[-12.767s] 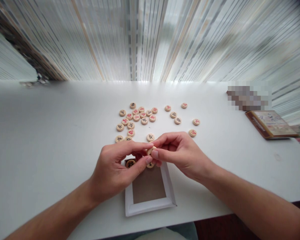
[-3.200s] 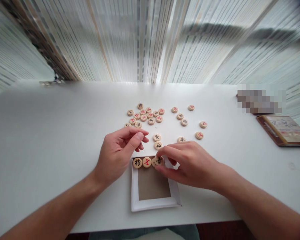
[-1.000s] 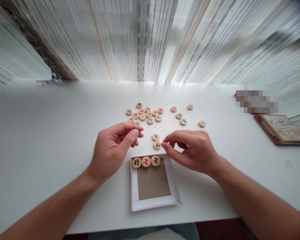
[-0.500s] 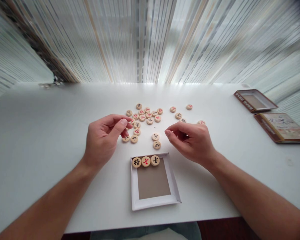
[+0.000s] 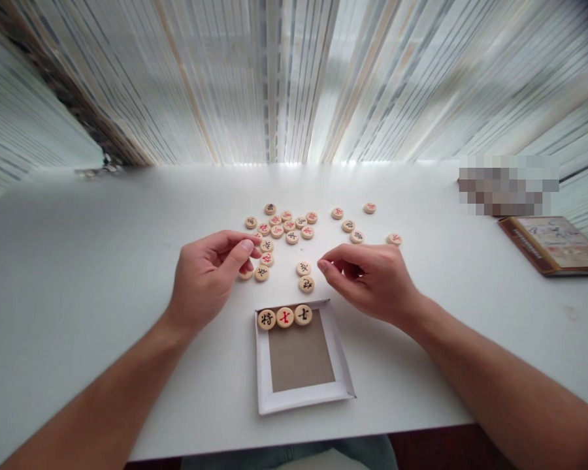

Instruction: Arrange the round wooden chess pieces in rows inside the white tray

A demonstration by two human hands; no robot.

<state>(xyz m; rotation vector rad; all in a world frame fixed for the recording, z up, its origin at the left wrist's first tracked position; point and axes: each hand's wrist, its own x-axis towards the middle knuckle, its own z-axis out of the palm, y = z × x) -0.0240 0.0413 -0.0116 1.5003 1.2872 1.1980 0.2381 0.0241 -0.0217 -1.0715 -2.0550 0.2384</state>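
Round wooden Chinese chess pieces [image 5: 289, 225] with red or black characters lie spread on the white table. My left hand [image 5: 210, 271] is beside the left-hand pieces, fingers loosely curled and a little apart, with no piece visible in it; its fingertips partly cover some pieces. On the other side, my right hand [image 5: 372, 277] has thumb and forefinger closed together, with nothing seen between them. Just left of its fingertips are a pale piece [image 5: 303, 268] and a black-marked piece [image 5: 306, 284]. A shallow white box tray [image 5: 306, 394] holds three pieces [image 5: 285, 318] in a row along its far edge.
At right lies a brown box lid [image 5: 558, 245] with a picture on it, and behind it a blurred-out patch [image 5: 507, 186]. Striped curtains [image 5: 294, 78] hang along the table's far edge. The table's near edge [image 5: 294, 447] is close to my body.
My left hand has shifted slightly right and down. The right hand has come slightly left, nearer the pale piece. The three pieces in the tray have stayed put.
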